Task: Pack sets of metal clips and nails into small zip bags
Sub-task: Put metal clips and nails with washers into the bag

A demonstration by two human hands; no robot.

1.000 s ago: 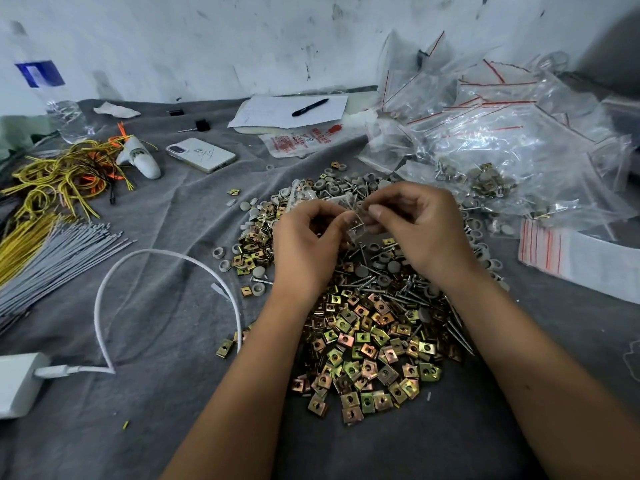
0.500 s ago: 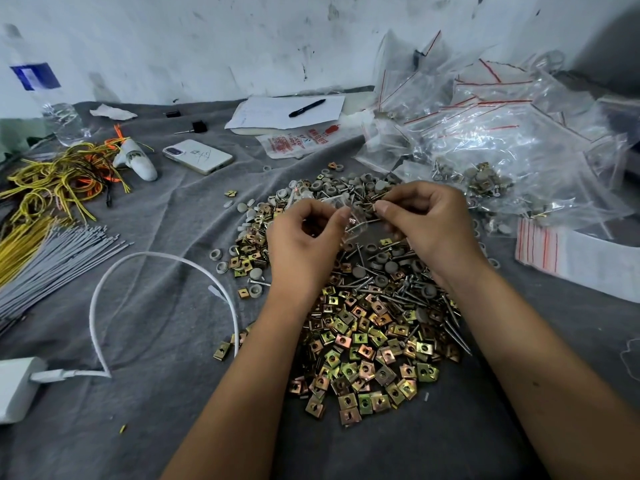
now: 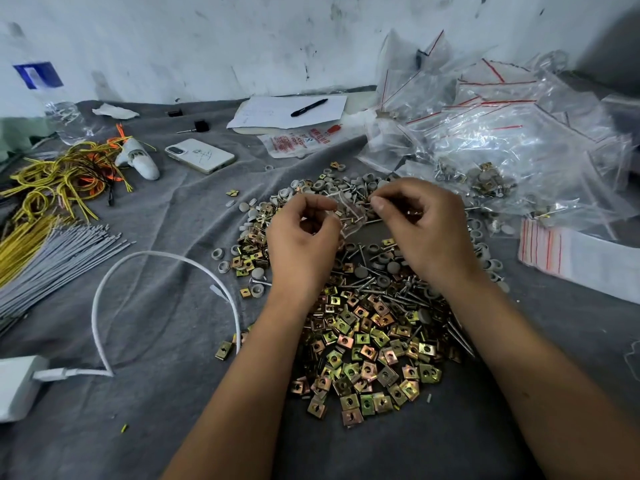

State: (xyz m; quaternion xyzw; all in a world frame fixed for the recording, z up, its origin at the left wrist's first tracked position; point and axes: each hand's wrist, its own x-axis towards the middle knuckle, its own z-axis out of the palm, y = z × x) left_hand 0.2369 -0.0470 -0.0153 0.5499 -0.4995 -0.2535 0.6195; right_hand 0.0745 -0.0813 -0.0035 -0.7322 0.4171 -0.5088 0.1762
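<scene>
Between the fingertips, above the pile of metal clips [image 3: 363, 344], a small clear zip bag [image 3: 349, 216] is pinched by the left hand [image 3: 301, 244] and right hand [image 3: 426, 230]; its contents are blurred, some screws faintly made out. Compared with half a second ago, the hands are spread slightly wider apart. Both wrists are raised, fingers curled inward. Filled bags [image 3: 502, 133] are heaped far right.

Both hands [image 3: 363, 233] pinch small zip bag [image 3: 351, 216] above clip pile [image 3: 367, 355].
</scene>
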